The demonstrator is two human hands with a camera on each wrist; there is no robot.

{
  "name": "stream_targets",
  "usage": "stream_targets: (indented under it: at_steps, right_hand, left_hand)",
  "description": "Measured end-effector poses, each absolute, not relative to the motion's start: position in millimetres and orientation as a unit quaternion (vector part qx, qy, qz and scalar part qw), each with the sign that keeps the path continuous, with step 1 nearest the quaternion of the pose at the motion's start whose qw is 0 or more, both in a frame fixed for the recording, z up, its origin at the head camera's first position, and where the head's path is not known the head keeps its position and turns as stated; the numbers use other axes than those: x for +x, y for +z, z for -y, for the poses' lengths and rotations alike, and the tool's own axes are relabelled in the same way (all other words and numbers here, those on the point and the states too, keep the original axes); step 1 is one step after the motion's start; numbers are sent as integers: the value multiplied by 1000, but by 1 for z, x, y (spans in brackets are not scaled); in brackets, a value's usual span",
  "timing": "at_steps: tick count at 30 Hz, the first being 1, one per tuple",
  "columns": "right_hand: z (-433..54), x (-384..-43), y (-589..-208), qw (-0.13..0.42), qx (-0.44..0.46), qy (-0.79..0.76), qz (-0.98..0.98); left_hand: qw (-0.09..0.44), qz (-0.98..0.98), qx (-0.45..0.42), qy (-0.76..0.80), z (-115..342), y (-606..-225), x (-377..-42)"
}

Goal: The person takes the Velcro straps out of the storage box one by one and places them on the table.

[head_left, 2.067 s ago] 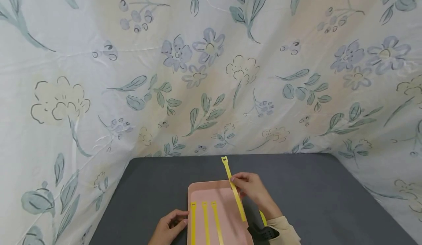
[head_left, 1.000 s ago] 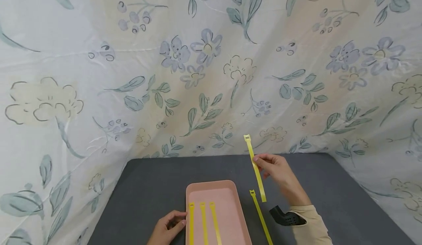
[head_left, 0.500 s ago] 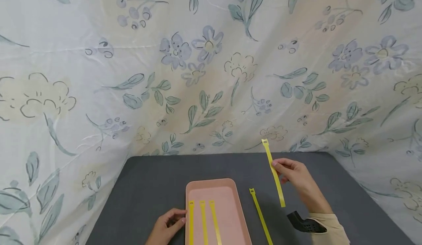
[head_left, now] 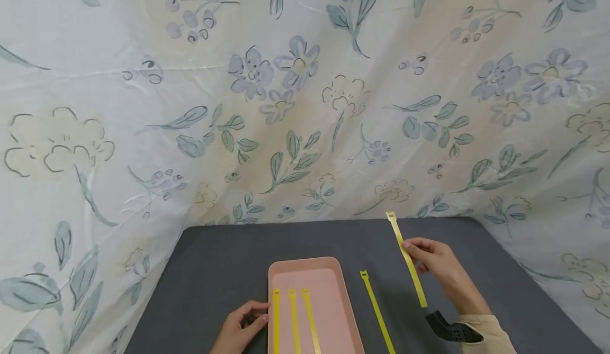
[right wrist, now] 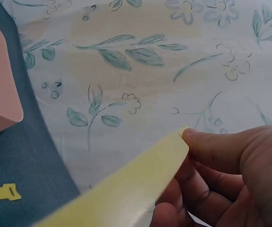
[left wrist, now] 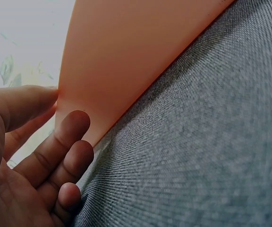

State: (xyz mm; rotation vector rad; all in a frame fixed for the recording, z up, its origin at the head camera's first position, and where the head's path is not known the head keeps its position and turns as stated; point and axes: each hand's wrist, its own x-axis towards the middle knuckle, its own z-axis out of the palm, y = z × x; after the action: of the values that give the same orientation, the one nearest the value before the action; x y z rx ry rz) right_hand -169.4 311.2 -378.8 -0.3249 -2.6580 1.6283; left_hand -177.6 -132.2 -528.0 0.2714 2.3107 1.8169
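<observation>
My right hand (head_left: 440,266) pinches a yellow cable tie (head_left: 408,263) between thumb and fingers, slotted head pointing up and away, tail hanging towards me. In the right wrist view the strap (right wrist: 122,184) runs broad and close across the bottom. A second yellow tie (head_left: 378,311) lies on the table, left of that hand. Three more ties, the middle one (head_left: 295,319) among them, lie side by side in a pink tray (head_left: 331,285), slotted heads away from me. My left hand (head_left: 243,326) touches the tray's left outer side with thumb and index finger, other fingers loosely bent.
The dark grey cloth-covered table (head_left: 224,264) carries the tray near its front. A floral curtain (head_left: 305,147) hangs behind and along both sides. A black wrist band (head_left: 452,330) sits at my right cuff.
My right hand has carried the cable tie from over the tray's right edge out to the right, uncovering the tie on the table. Lately it has lowered slightly. My left hand stays at the tray.
</observation>
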Motion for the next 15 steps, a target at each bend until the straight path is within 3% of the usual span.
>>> stream_targets:
  at_steps: [15]
  right_hand:
    - [-318,-176,-431,-33,-129,508,851]
  left_hand:
    - [99,-776,97,615,133,-525,-178]
